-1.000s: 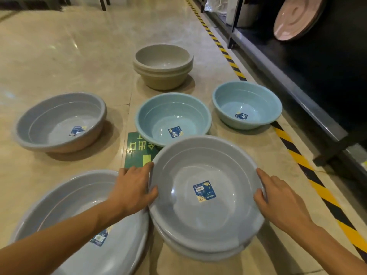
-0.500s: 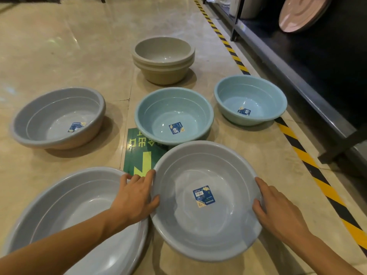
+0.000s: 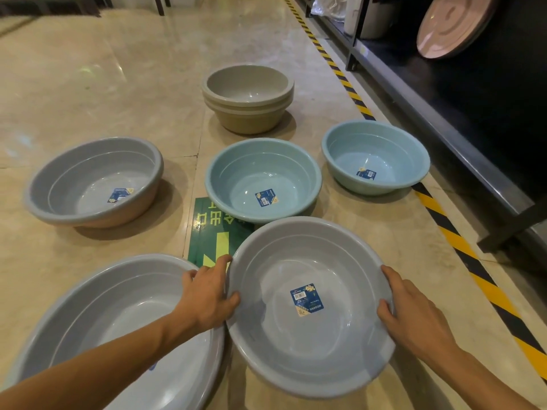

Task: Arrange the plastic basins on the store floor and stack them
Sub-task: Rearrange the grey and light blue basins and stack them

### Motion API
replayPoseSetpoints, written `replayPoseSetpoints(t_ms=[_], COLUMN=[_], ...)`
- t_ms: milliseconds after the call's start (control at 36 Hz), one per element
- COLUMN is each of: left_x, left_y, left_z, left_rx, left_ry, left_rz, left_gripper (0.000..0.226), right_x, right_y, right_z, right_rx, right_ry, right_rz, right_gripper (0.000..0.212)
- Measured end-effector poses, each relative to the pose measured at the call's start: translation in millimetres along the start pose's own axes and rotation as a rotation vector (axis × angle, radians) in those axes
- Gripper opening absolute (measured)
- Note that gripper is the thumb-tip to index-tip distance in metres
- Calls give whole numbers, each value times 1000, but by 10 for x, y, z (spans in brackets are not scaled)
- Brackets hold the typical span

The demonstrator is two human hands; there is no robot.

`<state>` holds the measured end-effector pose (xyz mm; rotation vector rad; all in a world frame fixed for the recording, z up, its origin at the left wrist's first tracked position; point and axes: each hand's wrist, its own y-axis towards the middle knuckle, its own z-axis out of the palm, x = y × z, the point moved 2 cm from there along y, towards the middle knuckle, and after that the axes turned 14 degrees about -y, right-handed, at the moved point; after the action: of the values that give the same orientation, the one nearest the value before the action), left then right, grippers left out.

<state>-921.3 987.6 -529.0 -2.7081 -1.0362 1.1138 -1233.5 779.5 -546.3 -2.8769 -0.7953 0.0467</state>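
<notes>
Held item: grey basin (image 3: 275, 335), on the store floor near the camera, between both hands, just in front of a teal basin (image 3: 263, 179).
Left hand (image 3: 207, 297): clasps the left rim, thumb inside.
Right hand (image 3: 411, 315): clasps the right rim, thumb over the edge; fingers hidden behind the wall.
Neighbour: large grey basin (image 3: 112, 321), just beside on the left, cut off by the frame, crossed by the left forearm.
Green floor sign (image 3: 213, 232): partly covered by basins.
Floor contact of held basin: cannot tell.

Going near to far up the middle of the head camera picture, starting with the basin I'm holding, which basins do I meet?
grey basin that you are holding → middle light blue basin → stack of beige basins
</notes>
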Motion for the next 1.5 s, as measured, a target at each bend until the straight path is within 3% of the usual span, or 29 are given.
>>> replayPoseSetpoints(t_ms=[333,500,639,750,861,1028,1222,1500], left_x=[-237,-286,-226,-73,113,546,1027,1600], left_y=[-145,-211,-386,-641,-905,-1277,-1674,-2041], left_z=[-471,-884,-1221,-1530,-1790,-2074,-2102,-1769], left_rx=[2,-110,-145,-213,-264,-357,-457,-371], left_ry=[-184,-187,-243,-273,-309,-269,-270,-194], left_rz=[74,75,54,85,85,-29,-153,-250], left_gripper=[80,78,72,85,82,65,77,77], right_x=[63,271,604,965,1360,1982,2549,2799], right_y=[41,109,155,205,240,240,132,-114], right_z=[-574,-1080,-1458,-1682,-1810,-1783,-1555,-932], right_rx=[-116,-145,-171,-195,-211,-194,-139,-68], right_ry=[21,14,9,0,3,18,45,-21], right_rz=[-39,-101,-201,-299,-410,-568,-695,-750], right_gripper=[69,70,69,68,68,66,60,67])
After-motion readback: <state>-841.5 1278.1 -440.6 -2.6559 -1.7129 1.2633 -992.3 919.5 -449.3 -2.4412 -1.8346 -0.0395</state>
